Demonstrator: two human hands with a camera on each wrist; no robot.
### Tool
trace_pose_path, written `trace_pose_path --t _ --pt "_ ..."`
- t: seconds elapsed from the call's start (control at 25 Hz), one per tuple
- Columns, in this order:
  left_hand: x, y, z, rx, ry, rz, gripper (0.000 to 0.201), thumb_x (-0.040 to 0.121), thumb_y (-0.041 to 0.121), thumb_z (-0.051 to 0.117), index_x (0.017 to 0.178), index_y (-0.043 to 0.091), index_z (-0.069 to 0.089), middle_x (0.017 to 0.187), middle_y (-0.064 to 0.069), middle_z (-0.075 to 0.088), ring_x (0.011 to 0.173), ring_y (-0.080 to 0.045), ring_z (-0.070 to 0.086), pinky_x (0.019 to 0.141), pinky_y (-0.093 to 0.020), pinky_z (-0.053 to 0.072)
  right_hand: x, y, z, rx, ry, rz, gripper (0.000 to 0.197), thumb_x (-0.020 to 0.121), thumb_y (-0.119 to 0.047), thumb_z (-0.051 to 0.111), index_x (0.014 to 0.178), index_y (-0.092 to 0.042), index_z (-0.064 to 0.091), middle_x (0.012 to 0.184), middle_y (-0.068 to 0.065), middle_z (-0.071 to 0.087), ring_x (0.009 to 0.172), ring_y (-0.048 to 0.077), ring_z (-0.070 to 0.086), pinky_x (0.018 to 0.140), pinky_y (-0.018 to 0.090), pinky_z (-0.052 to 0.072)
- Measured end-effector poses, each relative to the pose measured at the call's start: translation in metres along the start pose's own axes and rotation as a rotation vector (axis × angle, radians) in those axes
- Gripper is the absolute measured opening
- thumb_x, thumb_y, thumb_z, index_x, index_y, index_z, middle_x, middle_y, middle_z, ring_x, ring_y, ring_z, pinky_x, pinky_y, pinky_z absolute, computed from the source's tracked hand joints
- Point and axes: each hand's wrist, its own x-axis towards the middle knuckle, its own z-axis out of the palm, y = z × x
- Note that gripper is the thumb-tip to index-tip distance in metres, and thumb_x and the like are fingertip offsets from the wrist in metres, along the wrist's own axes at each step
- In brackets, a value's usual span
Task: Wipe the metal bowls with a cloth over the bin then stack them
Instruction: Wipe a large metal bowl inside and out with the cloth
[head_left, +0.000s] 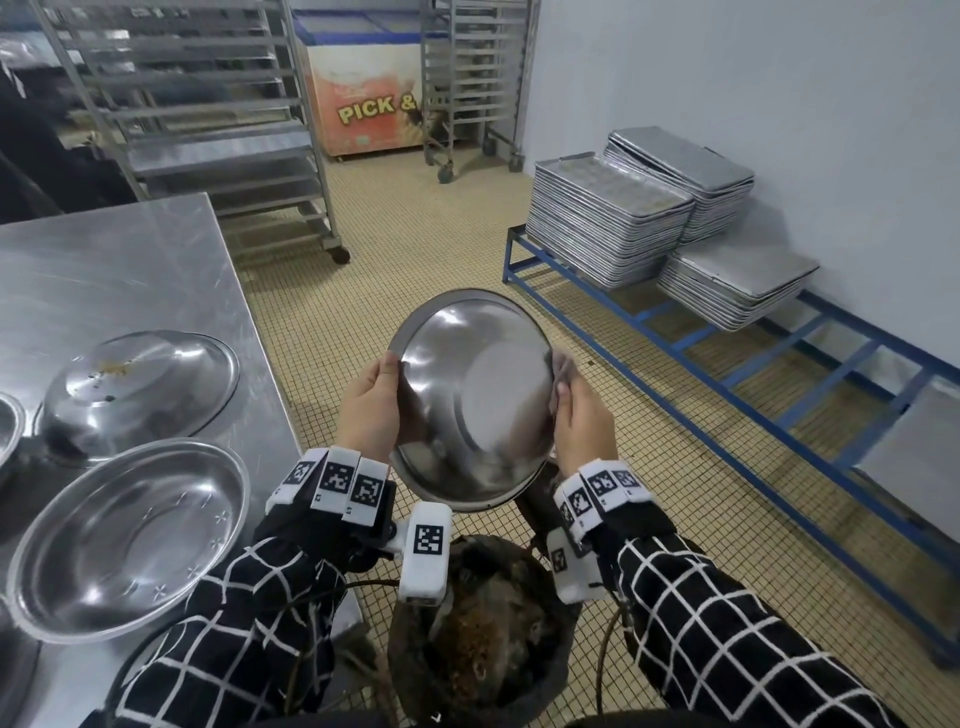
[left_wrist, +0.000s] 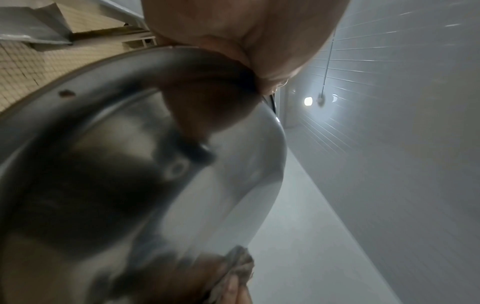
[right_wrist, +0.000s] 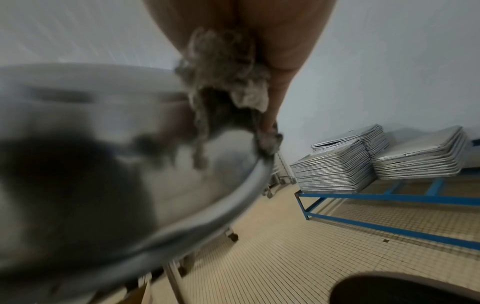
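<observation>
you're holding the metal bowl (head_left: 475, 400) tipped up on edge directly above the bin (head_left: 483, 639), its round underside facing you and its open mouth turned away toward the floor beyond. its rim runs from top to bottom, the lower edge hanging just over the bin's mouth. your left hand (head_left: 371, 410) grips the bowl's left rim, thumb curled over the edge. your right hand (head_left: 579, 421) is closed around a crumpled grey cloth (right_wrist: 228, 82), pressing it against the bowl's right rim; the right wrist view shows the cloth bunched between fingers and metal. left of the bin stands the steel table (head_left: 119, 270), where an upright bowl (head_left: 130, 540) sits nearest you and an upside-down bowl (head_left: 140, 389) with crumbs on its base lies behind it. right of the bin, stacked trays (head_left: 613, 223) rest on a blue rack (head_left: 727, 374).
</observation>
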Motion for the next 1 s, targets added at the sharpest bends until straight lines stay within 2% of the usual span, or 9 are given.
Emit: trace_pose_path --t 0.12,0.28,0.44,0.52,0.64,0.72,0.8,0.92,1.0 --pt "0.0 -0.001 -0.004 0.021 0.009 -0.027 0.028 0.101 0.037 0.041 0.083 0.029 0.061 0.092 0.0 0.066 0.101 -0.026 0.062 0.091 -0.036 0.05 -0.022 0.011 -0.002 -0.015 -0.028 -0.04 0.026 0.099 -0.021 0.044 0.12 -0.013 0.056 0.093 -0.004 0.062 0.088 0.014 0.062 0.077 0.026 0.052" --pt "-0.006 -0.007 0.0 0.111 -0.047 -0.067 0.029 0.099 0.042 0.043 0.087 0.026 0.064 0.096 -0.005 0.068 0.099 -0.028 0.063 0.095 -0.046 0.05 -0.024 -0.02 0.006 0.01 0.102 -0.267 0.03 0.093 -0.019 0.053 0.122 -0.011 0.059 0.119 0.005 0.052 0.096 0.01 0.055 0.079 0.005 0.043" --pt "-0.01 -0.013 0.01 0.282 -0.1 0.08 0.03 0.098 0.041 0.046 0.082 0.027 0.066 0.086 -0.001 0.07 0.088 -0.022 0.065 0.085 -0.041 0.053 -0.018 -0.044 0.024 -0.222 0.029 -0.539 0.035 0.093 -0.031 0.046 0.117 -0.012 0.063 0.116 0.005 0.05 0.103 0.014 0.05 0.087 0.017 0.045" --pt "-0.01 -0.013 0.009 0.274 -0.11 0.075 0.029 0.098 0.044 0.046 0.084 0.028 0.066 0.082 -0.001 0.069 0.082 -0.022 0.066 0.078 -0.038 0.054 -0.01 -0.039 0.026 -0.229 0.077 -0.453 0.038 0.094 -0.034 0.042 0.115 -0.012 0.064 0.117 0.002 0.052 0.101 0.01 0.049 0.088 0.021 0.045" --pt "-0.007 -0.017 0.003 0.217 -0.128 0.041 0.036 0.097 0.046 0.046 0.086 0.02 0.068 0.076 -0.008 0.069 0.072 -0.025 0.064 0.073 -0.041 0.054 -0.001 -0.025 0.021 -0.046 0.111 -0.129 0.037 0.098 -0.031 0.041 0.116 -0.007 0.062 0.116 0.0 0.051 0.091 0.006 0.05 0.081 0.019 0.049" --pt "-0.006 -0.021 -0.001 0.204 -0.118 0.024 0.038 0.096 0.048 0.047 0.088 0.018 0.069 0.081 -0.013 0.07 0.075 -0.029 0.066 0.075 -0.043 0.055 -0.002 -0.014 0.015 -0.009 0.038 0.095 0.037 0.1 -0.03 0.038 0.117 -0.006 0.06 0.118 0.004 0.05 0.091 0.008 0.049 0.079 0.018 0.044" --pt "-0.006 -0.022 -0.003 0.196 -0.087 0.004 0.036 0.095 0.049 0.048 0.09 0.02 0.069 0.088 -0.014 0.072 0.084 -0.033 0.068 0.081 -0.049 0.056 -0.009 -0.008 0.013 0.012 -0.011 0.188 0.038 0.101 -0.03 0.034 0.125 -0.008 0.055 0.122 0.005 0.05 0.099 0.01 0.048 0.088 0.021 0.041" --pt "-0.005 -0.017 0.001 0.206 -0.063 0.02 0.035 0.098 0.046 0.045 0.088 0.021 0.067 0.088 -0.012 0.07 0.086 -0.031 0.066 0.072 -0.041 0.056 -0.022 -0.025 0.021 0.11 -0.01 -0.019 0.035 0.1 -0.025 0.038 0.131 -0.012 0.047 0.133 0.003 0.048 0.121 0.014 0.047 0.096 0.023 0.041" --pt "-0.007 -0.012 0.005 0.256 -0.059 0.079 0.033 0.099 0.044 0.043 0.083 0.026 0.065 0.081 -0.004 0.068 0.078 -0.02 0.065 0.063 -0.028 0.051 -0.027 -0.038 0.033 -0.063 0.001 -0.3 0.038 0.098 -0.029 0.036 0.129 -0.013 0.05 0.139 0.006 0.045 0.13 0.021 0.04 0.107 0.039 0.037"
